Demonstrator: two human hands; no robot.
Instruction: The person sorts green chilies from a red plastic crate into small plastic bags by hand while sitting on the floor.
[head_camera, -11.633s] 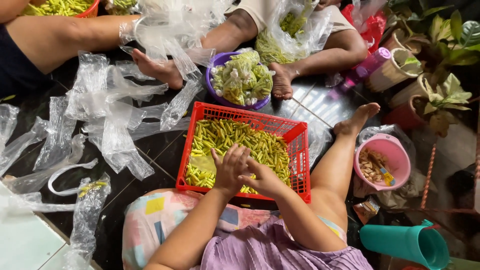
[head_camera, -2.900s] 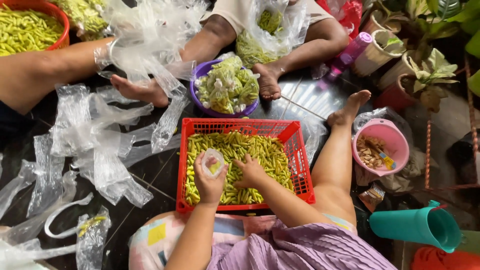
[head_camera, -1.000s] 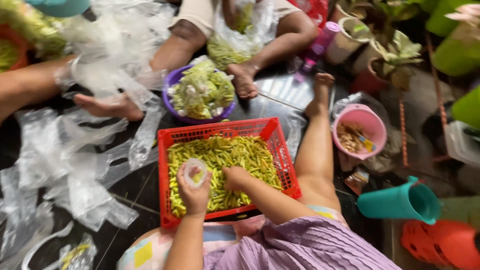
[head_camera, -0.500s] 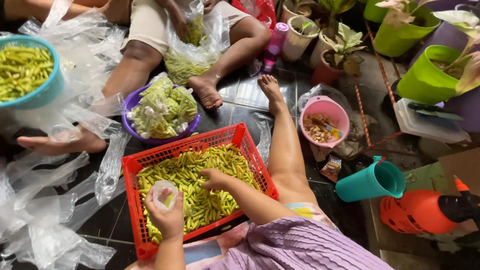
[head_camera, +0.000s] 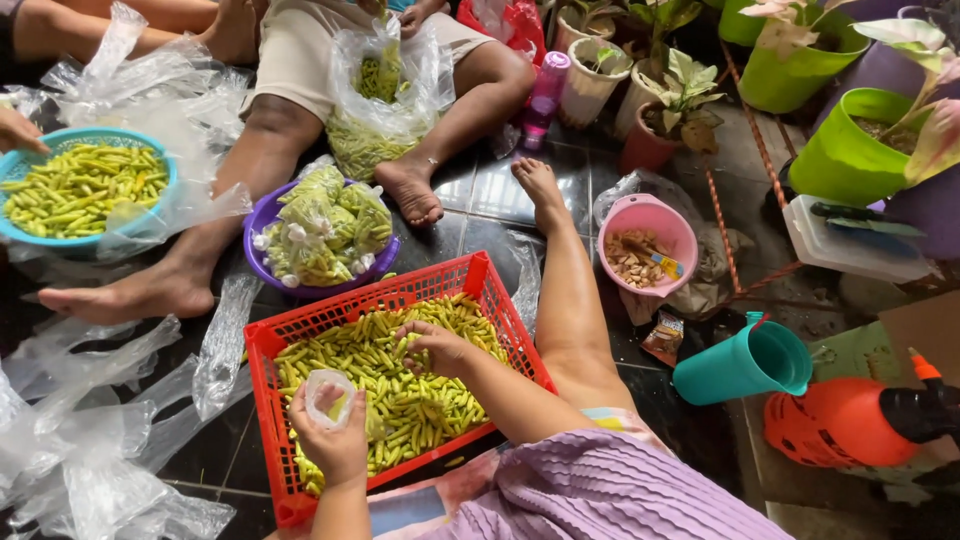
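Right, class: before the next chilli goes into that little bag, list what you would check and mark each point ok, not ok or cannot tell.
1. Bag mouth open: the left hand holds the small clear bag with its mouth up and open. Ok.
2. Picking hand on the supply: the right hand rests on the green chillies. Ok.
3. Chilli pinched between the fingers: cannot tell.
4. Supply enough: the red basket is well filled. Ok.
5. Room in the bag: only a few chillies inside. Ok.
6. Place for finished bags: the purple bowl beside the basket holds filled bags. Ok.
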